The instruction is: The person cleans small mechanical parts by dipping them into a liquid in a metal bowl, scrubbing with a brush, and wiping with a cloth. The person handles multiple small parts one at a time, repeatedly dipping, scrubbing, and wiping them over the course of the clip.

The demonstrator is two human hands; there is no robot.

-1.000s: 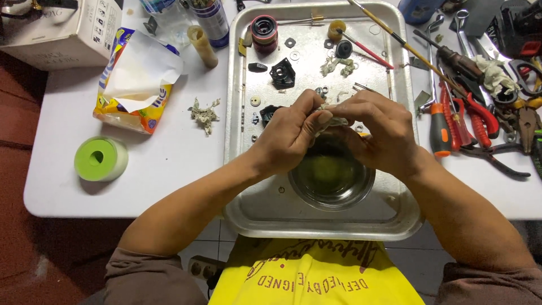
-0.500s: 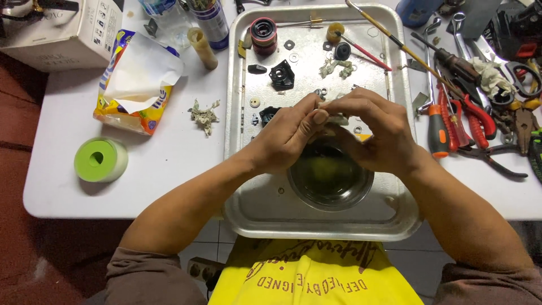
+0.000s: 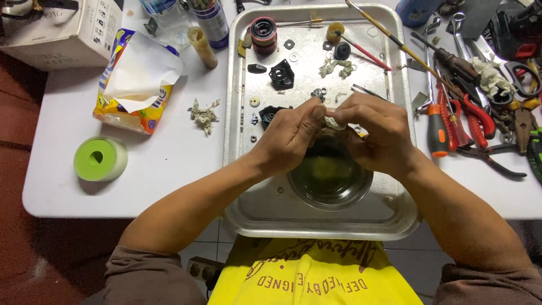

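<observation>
Left hand (image 3: 288,135) and right hand (image 3: 379,134) pinching a small whitish wad (image 3: 334,121) together above glass bowl (image 3: 329,178), metal tray (image 3: 248,214) on white bench (image 3: 141,175), black parts (image 3: 281,74) behind, pliers (image 3: 471,121) right, green tape roll (image 3: 100,159) left

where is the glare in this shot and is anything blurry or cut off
Head view: light is even and soft, with faint shadows; dull sheen on the metal tray and a reflection in the glass bowl. Both hands, left hand and right hand, are sharp. The cardboard box and tools are cut off at the edges.
</observation>
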